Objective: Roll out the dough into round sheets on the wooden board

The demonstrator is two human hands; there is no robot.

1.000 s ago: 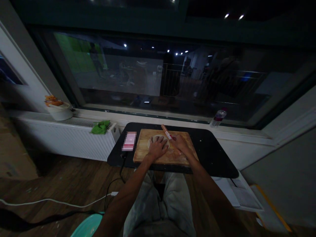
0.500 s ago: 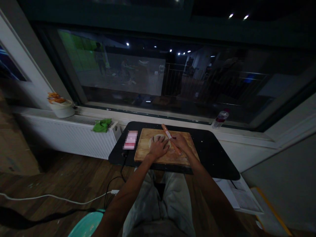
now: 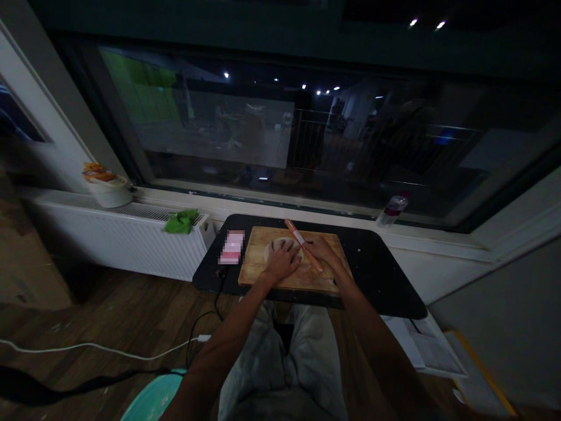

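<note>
From where I stand, the person's left hand (image 3: 284, 263) lies palm down on a flat pale round of dough (image 3: 276, 242), its fingers spread well apart and closed on nothing. The right hand (image 3: 321, 248) is partly curled in against the middle of an orange rolling pin (image 3: 300, 237), and seems to have hold of it. The pin slants from the far left to the near right, just right of the dough. All this is on the wooden board (image 3: 254, 272) in the middle of the black table (image 3: 385, 278), with the dough left of the board's centre.

I'd say this is a pause in rolling out the round: one hand settling or turning it, the other keeping the pin by. The next move would call for lifting the left palm cleanly (dough does like to cling) and bringing the pin across the exposed edge.

Plenty escapes me. The left hand covers most of the dough, so I can't judge its thickness or evenness. How the right fingers wrap the pin, and how tightly, I can't make out; nor whether the pin's near end touches the board. The right forearm hides the board's near right corner. At the table's left, a pinkish slab (image 3: 231, 247) is lost in blocky blur.
</note>
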